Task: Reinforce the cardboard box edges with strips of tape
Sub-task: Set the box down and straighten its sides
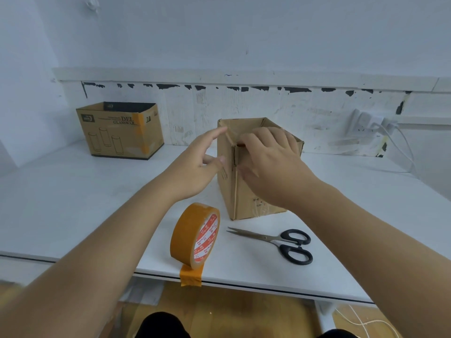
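The open cardboard box (258, 172) stands upright on the white table (73, 203), one vertical corner edge turned toward the person, probably so both sides of it can be reached. The left hand (202, 164) is spread, fingers straight, resting against the box's left face to steady it; it holds nothing. The right hand (273, 162) lies over the top of that corner with fingers bent, pressing there; whether a tape strip is under them I cannot tell. The tape roll (195, 236) stands on its edge near the table front, its loose end stuck over the rim, easy to pull. The scissors (275, 241) lie beside it, blades almost together.
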A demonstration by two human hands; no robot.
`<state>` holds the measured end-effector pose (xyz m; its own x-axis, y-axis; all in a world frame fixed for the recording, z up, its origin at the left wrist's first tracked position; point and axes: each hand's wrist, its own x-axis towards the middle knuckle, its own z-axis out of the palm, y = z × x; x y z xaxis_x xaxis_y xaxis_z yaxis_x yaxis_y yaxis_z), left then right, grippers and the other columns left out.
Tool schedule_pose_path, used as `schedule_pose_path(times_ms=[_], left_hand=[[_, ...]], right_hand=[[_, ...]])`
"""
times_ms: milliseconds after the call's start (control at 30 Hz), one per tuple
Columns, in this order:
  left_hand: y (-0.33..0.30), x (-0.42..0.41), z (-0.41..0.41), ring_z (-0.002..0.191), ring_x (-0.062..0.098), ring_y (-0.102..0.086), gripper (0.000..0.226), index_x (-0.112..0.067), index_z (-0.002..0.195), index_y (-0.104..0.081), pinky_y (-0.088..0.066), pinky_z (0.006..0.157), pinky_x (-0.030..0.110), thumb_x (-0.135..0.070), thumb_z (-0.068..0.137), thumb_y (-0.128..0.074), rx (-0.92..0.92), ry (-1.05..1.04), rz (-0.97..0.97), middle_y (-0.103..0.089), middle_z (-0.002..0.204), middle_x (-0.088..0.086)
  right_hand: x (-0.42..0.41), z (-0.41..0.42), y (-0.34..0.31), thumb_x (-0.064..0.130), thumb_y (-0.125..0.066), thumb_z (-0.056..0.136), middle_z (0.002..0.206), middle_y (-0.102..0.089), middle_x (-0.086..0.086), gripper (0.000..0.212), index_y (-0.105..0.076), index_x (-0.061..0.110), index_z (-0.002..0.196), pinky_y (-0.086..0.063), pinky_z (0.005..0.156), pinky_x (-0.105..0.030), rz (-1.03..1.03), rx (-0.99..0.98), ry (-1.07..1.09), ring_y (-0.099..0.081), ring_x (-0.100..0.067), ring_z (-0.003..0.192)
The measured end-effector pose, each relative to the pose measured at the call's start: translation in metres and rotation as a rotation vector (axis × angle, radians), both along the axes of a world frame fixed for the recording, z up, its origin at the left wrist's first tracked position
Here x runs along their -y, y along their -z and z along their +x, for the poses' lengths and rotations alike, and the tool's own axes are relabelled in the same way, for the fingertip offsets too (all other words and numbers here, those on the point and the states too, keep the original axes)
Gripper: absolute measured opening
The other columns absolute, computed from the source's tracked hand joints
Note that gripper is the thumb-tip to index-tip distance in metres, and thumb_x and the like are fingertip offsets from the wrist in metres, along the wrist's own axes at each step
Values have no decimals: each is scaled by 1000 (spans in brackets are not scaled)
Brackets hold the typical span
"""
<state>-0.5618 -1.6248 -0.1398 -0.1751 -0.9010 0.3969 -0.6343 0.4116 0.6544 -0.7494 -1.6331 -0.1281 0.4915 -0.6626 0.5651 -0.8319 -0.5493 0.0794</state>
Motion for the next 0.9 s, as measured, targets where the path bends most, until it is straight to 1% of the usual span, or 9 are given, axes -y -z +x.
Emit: schedule_pose_path(times_ms=[100,233,400,467,567,633,733,833,900], left_hand=[[3,-18,4,98,-3,-61,34,-44,130,-40,-41,80,18,-30,99,-46,-70,-75,13,-48,131,-19],[17,-49,10,92,-9,-60,20,-43,117,-49,-48,80,24,-37,99,-43,-174,-146,79,-59,111,-22],[43,-91,13,115,-2,-48,48,-44,126,-46,-39,92,25,-62,84,-31,-261,-209,185,-51,127,-24],[54,-99,16,117,2,-45,36,-47,128,-42,-34,91,26,-53,95,-30,-288,-276,195,-45,128,-25],[71,-118,20,107,-3,-52,22,-48,114,-48,-41,87,25,-35,101,-38,-333,-330,157,-53,109,-32],[85,-133,24,90,-7,-55,17,-47,103,-55,-44,76,23,-41,92,-43,-393,-359,130,-58,95,-27],[113,-154,26,64,1,-56,28,-41,94,-63,-44,64,26,-54,79,-44,-456,-339,191,-61,76,-14],[147,-167,18,57,0,-58,33,-45,88,-68,-42,62,23,-68,77,-47,-459,-356,362,-67,75,-14],[160,-169,7,58,-1,-60,39,-46,90,-68,-42,60,22,-77,74,-50,-581,-385,505,-71,83,-16]], right_hand=[[-21,5,7,28,-55,85,121,-54,0,37,-54,21,121,-28,98,-38,-23,179,-99,-41,-27,119],[-50,11,31,36,-48,88,102,-52,10,22,-56,27,106,-37,80,-32,126,303,-225,-45,-14,94],[-71,19,69,60,-40,89,90,-56,18,35,-60,33,96,-43,78,-25,446,383,-348,-49,-3,88],[-74,23,79,67,-39,86,90,-56,18,38,-57,35,92,-44,79,-25,516,373,-358,-49,-2,90],[-79,31,89,73,-41,82,95,-57,16,46,-57,32,95,-46,81,-28,582,374,-393,-51,-4,93],[-80,37,92,71,-44,81,101,-60,11,52,-61,27,102,-47,82,-33,598,366,-433,-53,-9,96],[-77,44,98,55,-54,87,95,-62,4,38,-63,19,98,-46,79,-38,590,378,-487,-55,-14,90],[-72,47,105,38,-57,91,81,-56,-1,27,-58,11,85,-43,71,-41,529,379,-533,-50,-19,76],[-71,48,109,34,-54,94,76,-53,-1,28,-56,10,81,-42,67,-41,490,374,-561,-48,-19,72]])
